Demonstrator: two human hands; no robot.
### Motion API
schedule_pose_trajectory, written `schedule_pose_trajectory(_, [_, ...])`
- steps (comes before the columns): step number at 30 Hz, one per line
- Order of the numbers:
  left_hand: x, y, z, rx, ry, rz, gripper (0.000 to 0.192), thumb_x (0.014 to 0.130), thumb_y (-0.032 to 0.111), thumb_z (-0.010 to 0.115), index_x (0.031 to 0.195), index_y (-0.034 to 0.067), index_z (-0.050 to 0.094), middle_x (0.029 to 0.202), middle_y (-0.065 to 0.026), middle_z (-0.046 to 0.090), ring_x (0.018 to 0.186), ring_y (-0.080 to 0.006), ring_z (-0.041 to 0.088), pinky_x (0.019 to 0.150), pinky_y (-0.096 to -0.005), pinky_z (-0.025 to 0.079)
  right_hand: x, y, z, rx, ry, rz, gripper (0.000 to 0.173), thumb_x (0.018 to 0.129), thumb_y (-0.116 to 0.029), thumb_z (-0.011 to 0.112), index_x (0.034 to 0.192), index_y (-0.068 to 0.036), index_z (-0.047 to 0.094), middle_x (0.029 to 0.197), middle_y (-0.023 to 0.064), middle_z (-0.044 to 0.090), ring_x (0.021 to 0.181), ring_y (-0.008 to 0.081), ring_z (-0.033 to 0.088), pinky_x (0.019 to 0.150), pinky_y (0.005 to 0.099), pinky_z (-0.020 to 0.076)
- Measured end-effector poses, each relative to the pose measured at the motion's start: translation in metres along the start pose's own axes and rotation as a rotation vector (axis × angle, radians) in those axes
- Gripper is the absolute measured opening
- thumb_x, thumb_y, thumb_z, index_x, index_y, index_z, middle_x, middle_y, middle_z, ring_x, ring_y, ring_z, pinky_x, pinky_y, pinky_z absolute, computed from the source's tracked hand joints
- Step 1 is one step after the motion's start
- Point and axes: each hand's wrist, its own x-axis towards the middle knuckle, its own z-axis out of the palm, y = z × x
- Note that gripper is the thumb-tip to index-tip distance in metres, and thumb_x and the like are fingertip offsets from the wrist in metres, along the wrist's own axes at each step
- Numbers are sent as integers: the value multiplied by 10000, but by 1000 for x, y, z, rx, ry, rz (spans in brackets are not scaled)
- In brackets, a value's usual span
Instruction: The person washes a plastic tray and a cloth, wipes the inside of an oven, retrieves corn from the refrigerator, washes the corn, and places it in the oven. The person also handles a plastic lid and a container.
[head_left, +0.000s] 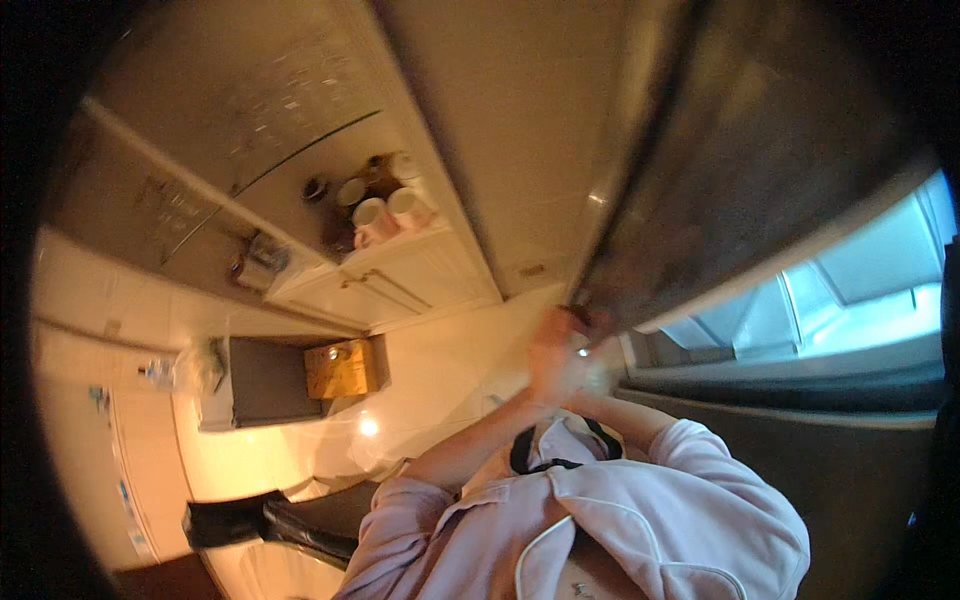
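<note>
My left hand (551, 349) and my right hand (594, 337) are close together near the middle of the view, in front of my chest. Both are blurred, and the fingers cannot be made out well. They are at the lower end of a large dark panel (720, 157). A small dark shape shows at the fingers; whether it is held or part of the panel cannot be told. Pale sleeves are pushed up the forearms, and a black strap or band (559, 465) shows below the hands.
Left stands a pale cabinet (390, 281) with pink mugs (371, 214) and other cups above its doors. Farther down are a dark grey box-like container (274, 379), a yellow-brown box (341, 370) and a black boot-like object (232, 517). Right, pale panels (765, 319) glow blue.
</note>
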Motion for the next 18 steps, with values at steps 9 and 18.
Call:
schedule_pose_trajectory(9, [-47,7,9,-119,-366,331,264,856,267,656,1020,61,677,993,-152,666,879,-334,651,817,-493,509,-118,59,16,271,-233,128,344,958,-242,470,1100,5,663,1261,178,556,1187,342,513,1008,497,410])
schedule_pose_trajectory(18, [-125,-128,-113,-371,-189,-281,154,881,168,676,939,28,647,931,-169,672,890,-335,661,779,-417,525,-108,107,0,289,-556,310,347,942,-257,488,1079,8,665,1181,189,581,1118,356,542,958,493,431])
